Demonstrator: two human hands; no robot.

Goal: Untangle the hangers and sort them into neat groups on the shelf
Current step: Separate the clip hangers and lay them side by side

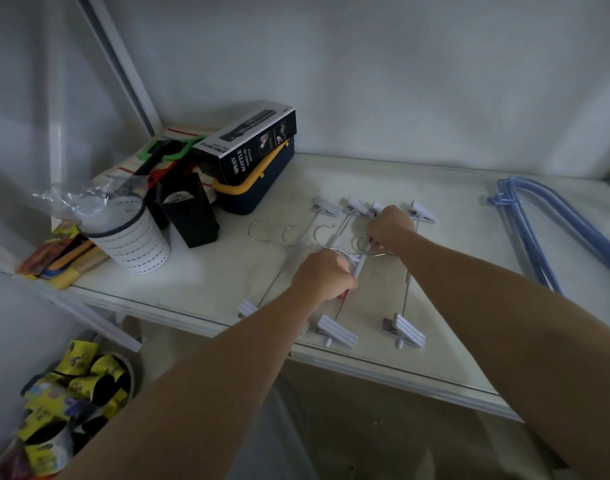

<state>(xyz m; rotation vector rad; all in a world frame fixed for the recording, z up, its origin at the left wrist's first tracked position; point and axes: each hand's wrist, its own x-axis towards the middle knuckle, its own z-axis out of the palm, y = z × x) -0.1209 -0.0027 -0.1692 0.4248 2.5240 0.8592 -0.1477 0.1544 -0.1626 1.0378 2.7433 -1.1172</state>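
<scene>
Several white clip hangers point(405, 329) with metal hooks lie side by side on the white shelf point(199, 278), hooks pointing left. My left hand point(322, 275) is closed around the bar of one clip hanger near the middle. My right hand point(390, 228) pinches the metal hook of the neighbouring hanger, just beyond the left hand. A bundle of blue plastic hangers point(553, 223) rests apart at the shelf's far right.
At the back left stand a black spray-bottle box point(248, 147) on a navy box with a yellow handle point(258, 188), a black holder point(189, 213) and a white perforated cup point(130, 237). Yellow packets point(68, 393) fill a bin below the shelf.
</scene>
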